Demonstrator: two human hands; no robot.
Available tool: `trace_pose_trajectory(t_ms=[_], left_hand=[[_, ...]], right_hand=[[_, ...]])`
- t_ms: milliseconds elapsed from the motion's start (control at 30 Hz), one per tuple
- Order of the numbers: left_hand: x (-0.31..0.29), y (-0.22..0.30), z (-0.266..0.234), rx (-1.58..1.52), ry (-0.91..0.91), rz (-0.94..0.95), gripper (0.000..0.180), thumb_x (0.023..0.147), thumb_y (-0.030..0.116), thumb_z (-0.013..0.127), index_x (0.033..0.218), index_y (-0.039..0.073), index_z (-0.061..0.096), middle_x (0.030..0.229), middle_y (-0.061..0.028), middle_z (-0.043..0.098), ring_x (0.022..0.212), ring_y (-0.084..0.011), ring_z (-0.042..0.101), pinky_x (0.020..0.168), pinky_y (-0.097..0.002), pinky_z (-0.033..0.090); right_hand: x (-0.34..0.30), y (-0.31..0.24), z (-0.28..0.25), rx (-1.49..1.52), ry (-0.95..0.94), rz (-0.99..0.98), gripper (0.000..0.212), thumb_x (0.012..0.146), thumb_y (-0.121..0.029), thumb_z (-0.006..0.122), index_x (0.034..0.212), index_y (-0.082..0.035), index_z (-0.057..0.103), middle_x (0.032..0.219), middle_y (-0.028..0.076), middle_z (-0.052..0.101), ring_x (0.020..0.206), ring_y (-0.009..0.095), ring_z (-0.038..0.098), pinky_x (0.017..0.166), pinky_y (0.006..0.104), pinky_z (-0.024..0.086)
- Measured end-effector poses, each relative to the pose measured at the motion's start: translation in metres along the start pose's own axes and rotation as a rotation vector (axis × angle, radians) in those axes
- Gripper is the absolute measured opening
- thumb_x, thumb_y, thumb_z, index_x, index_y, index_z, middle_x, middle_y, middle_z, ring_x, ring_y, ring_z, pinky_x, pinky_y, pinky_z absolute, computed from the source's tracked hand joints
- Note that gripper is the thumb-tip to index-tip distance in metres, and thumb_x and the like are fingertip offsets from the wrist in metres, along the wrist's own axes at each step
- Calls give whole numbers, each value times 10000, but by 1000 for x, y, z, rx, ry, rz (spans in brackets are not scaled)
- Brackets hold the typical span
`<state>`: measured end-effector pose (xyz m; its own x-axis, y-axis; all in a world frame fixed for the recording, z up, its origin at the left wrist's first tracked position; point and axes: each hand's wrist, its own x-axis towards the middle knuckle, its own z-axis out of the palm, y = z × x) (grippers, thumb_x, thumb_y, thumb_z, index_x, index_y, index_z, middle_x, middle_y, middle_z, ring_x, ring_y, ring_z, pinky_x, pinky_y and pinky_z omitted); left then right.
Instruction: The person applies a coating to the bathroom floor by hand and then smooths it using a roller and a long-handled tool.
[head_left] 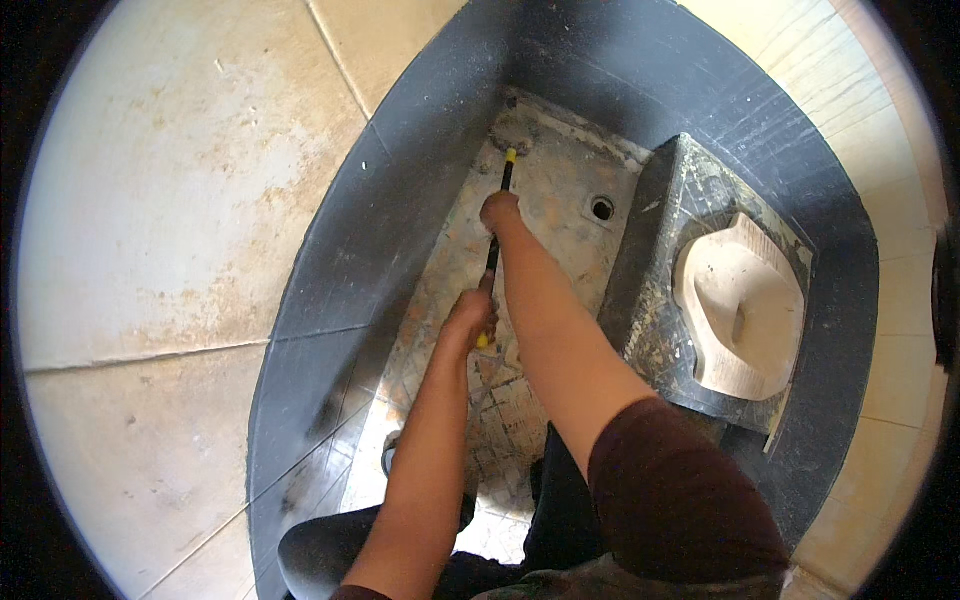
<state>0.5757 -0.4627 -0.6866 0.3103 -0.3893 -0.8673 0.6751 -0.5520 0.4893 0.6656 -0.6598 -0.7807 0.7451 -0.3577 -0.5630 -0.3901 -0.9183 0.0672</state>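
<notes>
Both my hands grip one straight, black-handled tool [492, 258] with yellow at both ends. My right hand [500, 211] is closed around the shaft farther up, nearer the working end. Lower down, my left hand [474, 315] wraps the handle just above its yellow butt. The tool slants away from me over the worn, stained floor [545, 215]. Its grey far end, beyond the yellow collar, sits near the back left corner and blends into the floor, so its exact kind is unclear.
A square-framed drain hole [602, 208] lies right of the tool. Beyond it, a pale squat toilet [745, 310] is set in a raised, speckled dark block [650, 240]. Dark-tiled lower walls [350, 260] enclose the narrow floor, with beige tiles [180, 200] above.
</notes>
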Motion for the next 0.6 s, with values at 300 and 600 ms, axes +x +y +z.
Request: trace_pose_trajectory(t_ms=[300, 600], left_hand=[[-52, -17, 48, -59, -91, -53, 580, 975, 581, 388, 720, 67, 470, 540, -43, 406, 403, -201, 376, 392, -368, 343], [-48, 2, 29, -13, -60, -45, 532, 972, 564, 411, 754, 79, 421, 540, -28, 367, 410, -175, 358, 403, -339, 355]], right_hand=[[-8, 23, 62, -4, -52, 246, 215, 885, -184, 629, 1017, -31, 703, 992, 93, 703, 796, 209, 651, 680, 377, 454], [-30, 5, 6, -95, 53, 88, 182, 820, -225, 714, 950, -98, 721, 911, 85, 700, 757, 197, 621, 690, 367, 433]])
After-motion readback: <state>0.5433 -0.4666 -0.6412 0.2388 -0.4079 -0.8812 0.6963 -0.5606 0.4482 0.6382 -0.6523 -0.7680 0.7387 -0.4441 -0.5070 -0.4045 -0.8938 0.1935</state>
